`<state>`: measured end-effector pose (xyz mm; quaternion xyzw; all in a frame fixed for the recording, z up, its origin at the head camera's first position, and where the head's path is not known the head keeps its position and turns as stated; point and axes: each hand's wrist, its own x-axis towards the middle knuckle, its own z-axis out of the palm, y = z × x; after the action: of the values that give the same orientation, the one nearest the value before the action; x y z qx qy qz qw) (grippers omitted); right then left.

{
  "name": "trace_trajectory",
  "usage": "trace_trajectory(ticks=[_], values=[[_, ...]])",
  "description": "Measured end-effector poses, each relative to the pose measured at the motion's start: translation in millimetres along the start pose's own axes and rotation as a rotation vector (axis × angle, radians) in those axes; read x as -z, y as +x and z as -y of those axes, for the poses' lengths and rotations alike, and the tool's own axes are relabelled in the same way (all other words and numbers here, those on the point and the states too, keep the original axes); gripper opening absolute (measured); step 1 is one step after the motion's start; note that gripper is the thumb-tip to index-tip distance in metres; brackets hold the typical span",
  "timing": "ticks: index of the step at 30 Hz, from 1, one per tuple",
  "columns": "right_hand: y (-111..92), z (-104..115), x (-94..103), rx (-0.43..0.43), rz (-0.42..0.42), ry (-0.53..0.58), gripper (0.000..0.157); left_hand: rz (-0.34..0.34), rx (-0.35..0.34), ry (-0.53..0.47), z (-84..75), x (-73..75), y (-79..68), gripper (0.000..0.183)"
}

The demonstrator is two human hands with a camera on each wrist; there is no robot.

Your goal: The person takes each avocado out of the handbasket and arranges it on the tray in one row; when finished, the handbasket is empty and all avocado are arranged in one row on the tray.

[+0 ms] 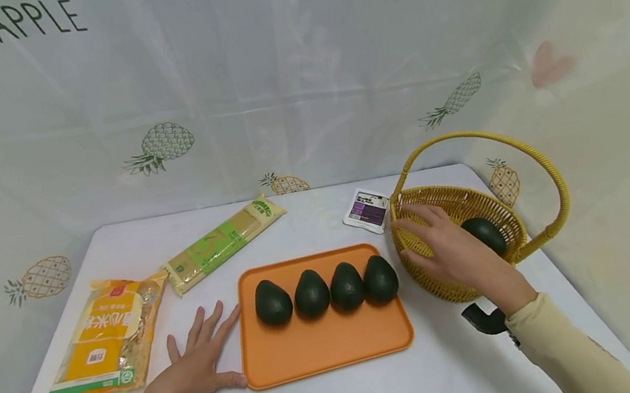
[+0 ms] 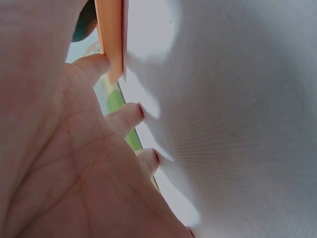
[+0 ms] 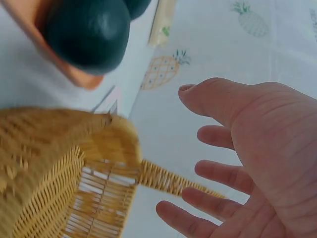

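Dark green avocados (image 1: 311, 293), several in a row, lie on an orange tray (image 1: 327, 349) mid-table. Beside its left edge my left hand (image 1: 193, 367) spreads its fingers on the table, thumb and index fingertip at the rim; in the left wrist view a finger (image 2: 94, 67) meets the tray's side (image 2: 110, 34). Over the yellow wicker basket (image 1: 457, 193) at the right, my right hand (image 1: 453, 250) reaches with extended fingers and holds nothing. One more avocado (image 1: 485, 235) sits inside the basket, partly hidden by this arm. The right wrist view shows the hand (image 3: 257, 153) above the basket's rim.
A bag with a yellow label (image 1: 97, 341) lies at the left. Behind the tray is a long green-labelled packet (image 1: 226, 243). A small white and purple packet (image 1: 367, 211) lies by the basket, whose tall handle (image 1: 481, 134) arches up. A pineapple-print cloth (image 1: 298, 89) hangs behind.
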<state>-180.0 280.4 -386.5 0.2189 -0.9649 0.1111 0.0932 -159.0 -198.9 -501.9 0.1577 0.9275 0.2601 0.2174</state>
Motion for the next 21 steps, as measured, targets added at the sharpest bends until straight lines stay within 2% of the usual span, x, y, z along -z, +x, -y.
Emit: trace_trajectory(ticks=[7, 14, 21], values=[[-12, -14, 8.6, -0.011, -0.01, 0.004, 0.053, 0.006, -0.014, -0.017, -3.6, 3.9, 0.3, 0.13], [-27, -32, 15.0, -0.018, -0.038, -0.012, 0.052, 0.016, -0.016, -0.004, -5.2, 0.8, 5.8, 0.13], [-28, -46, 16.3, -0.099, 0.003, -0.037, 0.047, 0.0, -0.017, -0.021, -0.8, 0.0, -0.5, 0.131]])
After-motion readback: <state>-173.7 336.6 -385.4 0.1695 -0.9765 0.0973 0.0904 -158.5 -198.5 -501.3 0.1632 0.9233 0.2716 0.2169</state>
